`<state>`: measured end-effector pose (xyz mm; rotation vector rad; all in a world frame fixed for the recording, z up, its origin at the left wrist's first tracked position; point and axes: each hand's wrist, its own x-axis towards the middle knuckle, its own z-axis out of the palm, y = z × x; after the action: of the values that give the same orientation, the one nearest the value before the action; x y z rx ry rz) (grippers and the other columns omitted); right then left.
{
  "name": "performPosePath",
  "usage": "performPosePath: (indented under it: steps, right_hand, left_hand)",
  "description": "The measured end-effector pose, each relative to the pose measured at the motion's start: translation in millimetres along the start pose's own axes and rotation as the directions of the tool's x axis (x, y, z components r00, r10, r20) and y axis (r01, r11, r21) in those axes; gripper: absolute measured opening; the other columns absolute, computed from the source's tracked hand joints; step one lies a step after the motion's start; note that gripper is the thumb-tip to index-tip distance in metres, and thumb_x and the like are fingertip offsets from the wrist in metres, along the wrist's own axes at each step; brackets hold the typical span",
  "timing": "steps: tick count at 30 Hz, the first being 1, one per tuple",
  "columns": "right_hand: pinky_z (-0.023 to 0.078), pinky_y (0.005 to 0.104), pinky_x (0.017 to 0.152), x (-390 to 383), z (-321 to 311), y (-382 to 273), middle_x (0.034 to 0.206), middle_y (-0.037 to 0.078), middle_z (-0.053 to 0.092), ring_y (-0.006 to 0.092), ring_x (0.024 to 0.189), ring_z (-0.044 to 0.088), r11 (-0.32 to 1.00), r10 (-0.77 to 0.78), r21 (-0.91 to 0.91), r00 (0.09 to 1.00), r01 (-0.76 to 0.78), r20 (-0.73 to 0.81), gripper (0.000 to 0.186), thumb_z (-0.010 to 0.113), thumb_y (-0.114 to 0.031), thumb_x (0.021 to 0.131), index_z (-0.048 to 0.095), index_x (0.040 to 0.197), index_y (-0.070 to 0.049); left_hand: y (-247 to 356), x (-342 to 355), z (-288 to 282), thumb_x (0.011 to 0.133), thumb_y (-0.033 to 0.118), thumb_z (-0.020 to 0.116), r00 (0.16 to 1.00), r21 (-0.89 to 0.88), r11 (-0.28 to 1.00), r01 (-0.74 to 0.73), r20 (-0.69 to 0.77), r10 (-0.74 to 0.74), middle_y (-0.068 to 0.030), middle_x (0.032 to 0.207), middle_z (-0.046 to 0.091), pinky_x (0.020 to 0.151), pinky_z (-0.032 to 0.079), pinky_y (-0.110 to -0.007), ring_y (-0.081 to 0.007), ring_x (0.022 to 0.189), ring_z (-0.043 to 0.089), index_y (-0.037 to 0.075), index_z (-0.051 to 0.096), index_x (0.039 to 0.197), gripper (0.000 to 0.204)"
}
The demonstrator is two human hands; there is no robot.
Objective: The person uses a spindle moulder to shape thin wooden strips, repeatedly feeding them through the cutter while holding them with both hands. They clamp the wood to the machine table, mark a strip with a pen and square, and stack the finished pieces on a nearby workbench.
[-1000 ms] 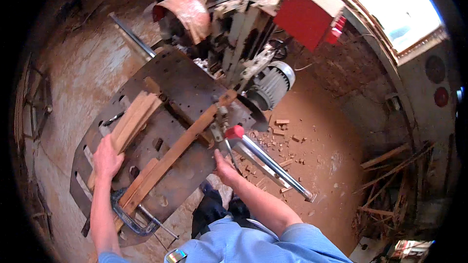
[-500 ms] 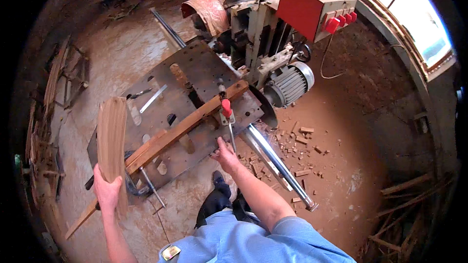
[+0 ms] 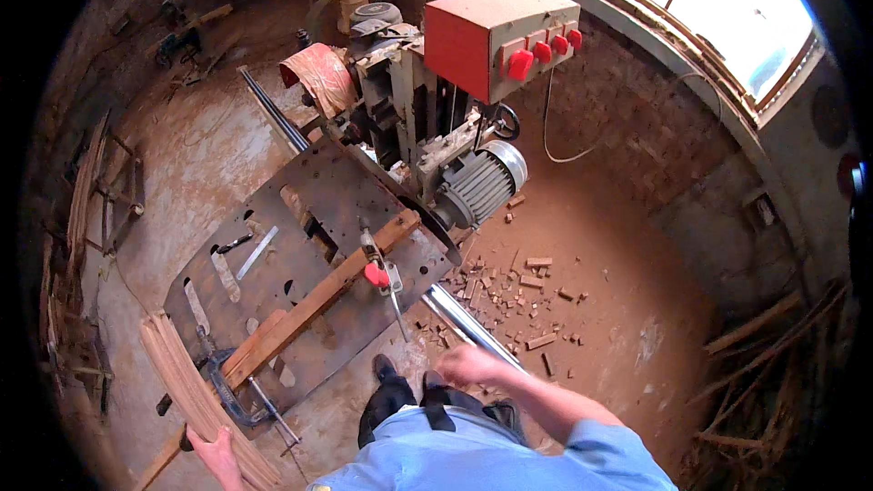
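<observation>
Long brown wooden slats (image 3: 194,389), lower left, judged stiff, best held mid-length, were clasped by the curled left hand (image 3: 217,456); the blurred right hand (image 3: 468,365) seemed empty, openness unclear.

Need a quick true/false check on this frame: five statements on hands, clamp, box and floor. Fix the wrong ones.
1. The left hand holds a bundle of wooden strips. True.
2. The right hand grips the red handle on the table. False: it is well away from that handle, off the table.
3. A C-shaped clamp is at the near end of the wooden bar. True.
4. The control box has only two red knobs. False: four show.
5. Small wood offcuts lie scattered on the floor. True.
</observation>
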<state>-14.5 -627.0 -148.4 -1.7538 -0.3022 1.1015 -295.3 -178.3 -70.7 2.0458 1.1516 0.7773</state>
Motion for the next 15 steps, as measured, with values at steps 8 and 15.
performPosePath:
  steps: [8, 15]
  right_hand:
    - [0.049, 0.0322, 0.069, -43.6, -222.2, -292.4, 0.085, 0.011, 0.066, 0.0176, 0.079, 0.062, 0.8, -0.59, -0.483, 0.32, 0.356, -0.742, 0.04, 0.067, -0.034, 0.086, 0.066, 0.102, 0.002]
    - [0.047, 0.0287, 0.071, 16.5, -378.3, -292.5, 0.095, 0.002, 0.062, 0.0107, 0.083, 0.056, 0.75, -0.524, -0.649, 0.715, 0.13, -0.463, 0.024, 0.06, -0.02, 0.092, 0.062, 0.11, -0.004]
  left_hand:
    - [60.5, -25.9, 2.5, 0.07, 0.007, 0.073, 0.999, -0.132, 0.991, 0.006, 0.048, 0.0, -0.0174, 0.13, 0.05, 0.1, 0.041, -0.038, -0.0266, 0.118, 0.051, -0.003, 0.038, 0.138, 0.077]
    - [105.1, -33.9, -10.1, 0.063, 0.013, 0.079, 0.997, -0.013, 0.997, 0.076, 0.005, -0.076, -0.0179, 0.116, 0.061, 0.094, 0.047, -0.038, -0.0284, 0.109, 0.059, 0.0, 0.046, 0.129, 0.074]
